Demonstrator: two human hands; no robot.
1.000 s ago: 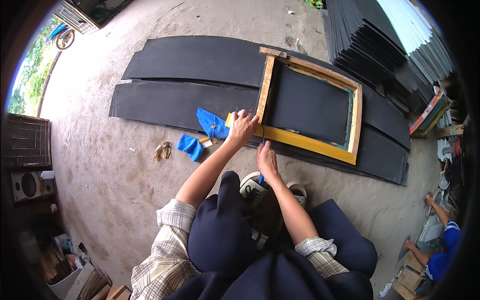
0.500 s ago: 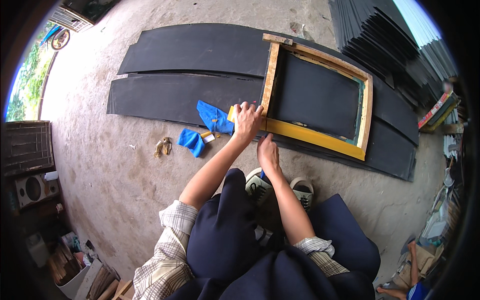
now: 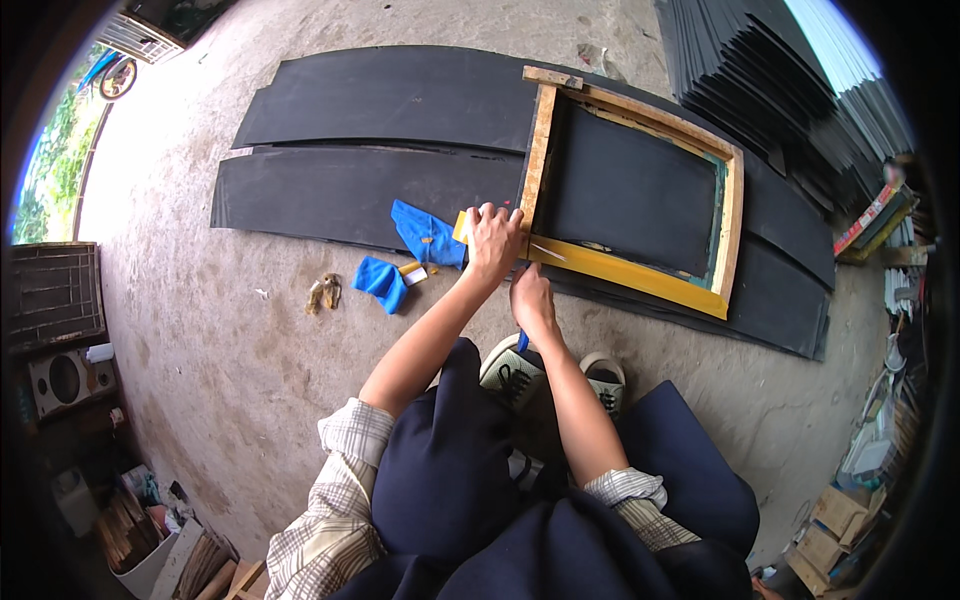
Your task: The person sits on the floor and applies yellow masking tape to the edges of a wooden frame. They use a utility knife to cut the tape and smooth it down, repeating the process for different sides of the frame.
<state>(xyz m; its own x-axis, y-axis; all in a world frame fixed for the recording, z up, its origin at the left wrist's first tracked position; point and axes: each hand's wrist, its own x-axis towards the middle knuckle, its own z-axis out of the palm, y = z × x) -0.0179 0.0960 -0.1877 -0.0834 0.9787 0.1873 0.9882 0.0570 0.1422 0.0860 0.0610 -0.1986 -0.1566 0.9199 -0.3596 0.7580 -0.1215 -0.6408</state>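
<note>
A rectangular wooden frame [image 3: 738, 190] lies on dark flat boards [image 3: 370, 180], with a yellow strip [image 3: 630, 277] along its near side. My left hand [image 3: 490, 243] is closed over the frame's near-left corner, fingers curled on the strip, whose end pokes out left of them. Just right of it, my right hand [image 3: 533, 300] is closed around a utility knife [image 3: 523, 342]. The knife's blue end shows below the fist, and a thin bright line, seemingly its blade, crosses the strip. Two blue cloth-like pieces [image 3: 425, 235] lie left of my left hand.
A crumpled brownish scrap [image 3: 324, 293] is on the concrete floor. Thin dark sheets [image 3: 760, 90] are stacked at the far right. Cardboard boxes [image 3: 840, 515] sit at the lower right, a bin of wood offcuts [image 3: 150, 560] at the lower left. My shoes [image 3: 512, 375] are close to the boards.
My right hand has shifted slightly left and nearer me, its blue knife end showing more. The thin line across the strip now slants and shines. The left hand keeps its place on the corner.
</note>
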